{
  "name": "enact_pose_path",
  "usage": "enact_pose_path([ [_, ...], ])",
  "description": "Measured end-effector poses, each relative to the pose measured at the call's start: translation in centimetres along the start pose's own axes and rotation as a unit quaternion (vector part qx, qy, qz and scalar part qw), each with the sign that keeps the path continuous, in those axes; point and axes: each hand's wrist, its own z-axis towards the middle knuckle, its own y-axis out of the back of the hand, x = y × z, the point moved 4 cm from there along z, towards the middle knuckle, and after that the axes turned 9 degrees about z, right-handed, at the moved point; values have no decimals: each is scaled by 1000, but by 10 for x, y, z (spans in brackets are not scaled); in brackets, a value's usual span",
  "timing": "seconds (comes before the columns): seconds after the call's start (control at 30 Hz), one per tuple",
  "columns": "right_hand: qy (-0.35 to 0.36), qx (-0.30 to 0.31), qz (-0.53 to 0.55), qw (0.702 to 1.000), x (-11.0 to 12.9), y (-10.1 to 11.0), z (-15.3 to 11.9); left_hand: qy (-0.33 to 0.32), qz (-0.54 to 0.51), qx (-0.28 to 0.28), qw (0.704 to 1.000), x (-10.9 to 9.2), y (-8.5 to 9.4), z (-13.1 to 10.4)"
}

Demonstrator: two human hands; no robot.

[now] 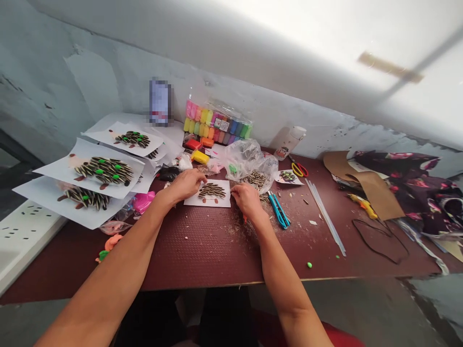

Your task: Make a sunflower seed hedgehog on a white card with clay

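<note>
A white card (191,199) lies flat on the table, bearing a hedgehog picture made of striped sunflower seeds (211,190) with small brown feet. My left hand (188,184) is closed over the card's upper left corner, its fingertips bent at the top edge. Just beside the right edge, my right hand (246,196) has its fingers pinched together; whatever is between them is too small to make out. Behind the right hand is a heap of loose sunflower seeds (255,179), partly covered by a clear plastic bag (246,156). A teal utility knife (278,211) lies to its right.
Finished-looking seed hedgehogs on paper sheets (54,169) are stacked at left, beside a white power strip (21,236). Coloured clay packs (217,123) lean on the wall. Rightward are a white bottle (289,143), scissors (299,168), clear sticks (327,219) and a yellow glue gun (367,207).
</note>
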Motion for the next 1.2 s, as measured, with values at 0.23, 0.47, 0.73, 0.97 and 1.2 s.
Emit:
enact_pose_path([
  [0.23, -2, -104, 92, 990, -4, 8, 1, 30, -29, -2, 999, 4, 1, 1],
  [0.47, 93, -85, 171, 977, 24, -4, -5, 27, -48, 10, 998, 8, 3, 3],
  [0.73, 100, -38, 122, 987, 42, -15, -14, 9, -61, -31, 998, 8, 0, -6],
  [0.97, 97, -38, 68, 992, 47, -21, -12, -10, -39, -41, 998, 6, -1, -6],
  [1.2, 109, -72, 43, 990, 50, -27, -11, -17, -2, -32, 999, -1, 1, -8],
])
